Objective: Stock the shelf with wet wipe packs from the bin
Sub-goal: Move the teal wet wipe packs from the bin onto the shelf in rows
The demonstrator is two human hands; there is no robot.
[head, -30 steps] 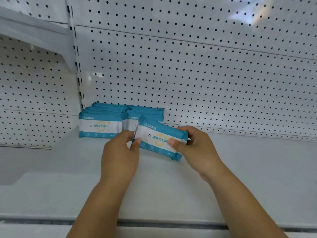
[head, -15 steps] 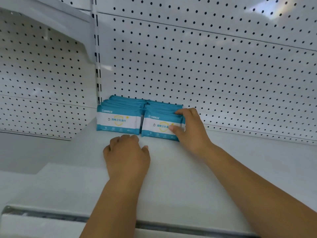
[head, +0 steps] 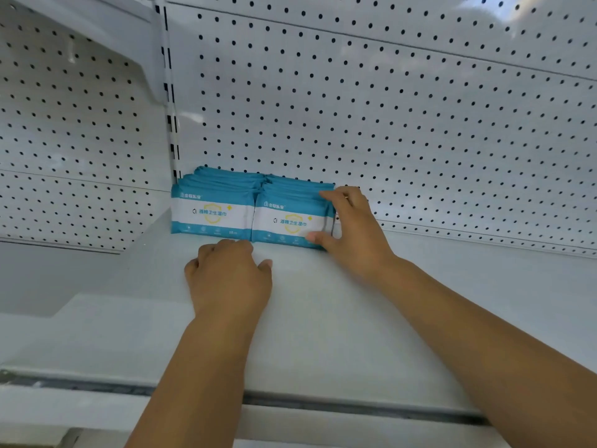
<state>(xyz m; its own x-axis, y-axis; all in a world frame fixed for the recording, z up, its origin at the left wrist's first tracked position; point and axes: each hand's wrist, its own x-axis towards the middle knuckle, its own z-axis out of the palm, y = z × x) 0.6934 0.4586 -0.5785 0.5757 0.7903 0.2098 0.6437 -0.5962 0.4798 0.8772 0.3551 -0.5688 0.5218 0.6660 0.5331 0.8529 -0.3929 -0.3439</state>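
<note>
Wet wipe packs [head: 258, 192] stand upright at the back left corner of the shelf [head: 452, 302], against the pegboard back panel [head: 387, 124]. They form a left row [head: 211, 213] and a right row [head: 290, 223], side by side and touching, printed faces forward. Judged from this, stocking is under way but far from complete: the two rows fill only one corner of a long shelf. The bin is out of view, so remaining stock cannot be assessed. The right hand [head: 352, 227] reaches in from the right and grips the right row's outer end, fingers [head: 336, 194] over the top and thumb on the front face. The left hand [head: 229, 279] rests on the shelf just before the packs, loosely curled and holding nothing; contact with the packs cannot be determined.
</note>
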